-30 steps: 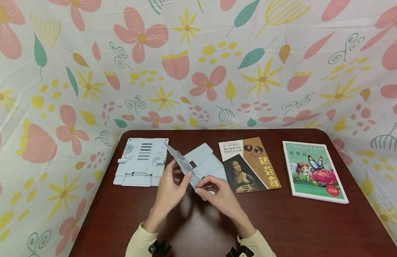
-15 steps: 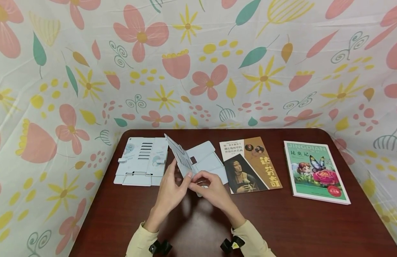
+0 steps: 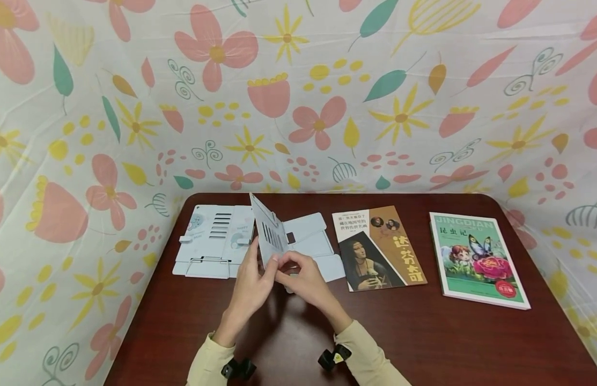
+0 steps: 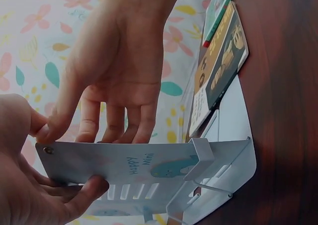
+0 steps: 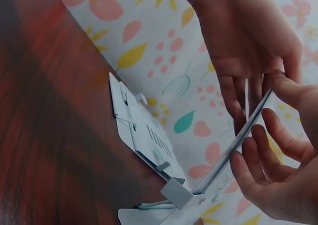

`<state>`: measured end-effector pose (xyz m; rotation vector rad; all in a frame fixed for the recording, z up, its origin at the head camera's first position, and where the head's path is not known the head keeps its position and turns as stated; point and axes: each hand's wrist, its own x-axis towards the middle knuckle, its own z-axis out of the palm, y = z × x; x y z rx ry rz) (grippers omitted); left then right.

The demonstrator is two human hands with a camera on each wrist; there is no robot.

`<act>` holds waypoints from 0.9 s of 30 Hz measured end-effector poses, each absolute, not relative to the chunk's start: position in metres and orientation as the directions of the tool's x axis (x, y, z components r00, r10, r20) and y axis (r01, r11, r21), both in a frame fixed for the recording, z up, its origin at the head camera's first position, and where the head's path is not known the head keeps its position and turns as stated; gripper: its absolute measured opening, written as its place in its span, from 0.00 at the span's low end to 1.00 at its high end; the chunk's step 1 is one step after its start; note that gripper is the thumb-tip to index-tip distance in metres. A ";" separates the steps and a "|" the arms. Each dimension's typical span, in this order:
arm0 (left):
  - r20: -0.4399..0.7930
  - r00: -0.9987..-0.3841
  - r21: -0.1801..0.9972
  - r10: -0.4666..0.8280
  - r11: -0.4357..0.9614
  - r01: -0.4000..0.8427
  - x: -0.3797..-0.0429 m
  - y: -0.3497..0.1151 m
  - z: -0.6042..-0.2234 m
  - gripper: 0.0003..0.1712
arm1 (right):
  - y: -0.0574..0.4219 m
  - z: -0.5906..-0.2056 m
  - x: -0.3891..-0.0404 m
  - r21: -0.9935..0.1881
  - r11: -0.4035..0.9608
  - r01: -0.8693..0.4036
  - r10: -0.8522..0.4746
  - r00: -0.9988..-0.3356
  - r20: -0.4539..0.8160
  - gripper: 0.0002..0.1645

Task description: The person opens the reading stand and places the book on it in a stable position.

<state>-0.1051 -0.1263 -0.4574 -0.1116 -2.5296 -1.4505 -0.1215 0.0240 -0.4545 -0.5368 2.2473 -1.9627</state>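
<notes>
Pale-blue slotted metal book stand (image 3: 271, 230), half open: its base (image 3: 307, 224) lies on the dark red-brown glossy surface (image 3: 298, 335) beyond the right hand (image 3: 303, 276), its panel (image 4: 119, 160) raised between both hands. The step seems to be swinging this panel, direction unclear; the next move likely calls for a steady base. The left hand (image 3: 252, 287) pinches the panel, thumb nearest; the right hand's thumb and fingers clasp its edge, wrists angled inward.
</notes>
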 end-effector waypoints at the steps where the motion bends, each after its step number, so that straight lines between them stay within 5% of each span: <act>1: 0.229 -0.972 0.844 -0.042 0.507 0.177 -0.105 -0.128 -0.458 0.36 | 0.022 -0.449 -0.120 -0.977 0.101 -0.186 -0.334 -0.932 0.143 0.06; 13: 0.162 -0.987 0.867 -0.024 0.481 0.131 -0.115 -0.157 -0.457 0.29 | -0.006 -0.485 -0.133 -0.981 0.114 -0.160 -0.325 -0.939 0.115 0.07; 27: 0.197 -0.979 0.873 0.044 0.447 0.195 -0.123 -0.182 -0.465 0.28 | 0.015 -0.508 -0.133 -0.968 0.167 -0.187 -0.419 -0.902 0.102 0.08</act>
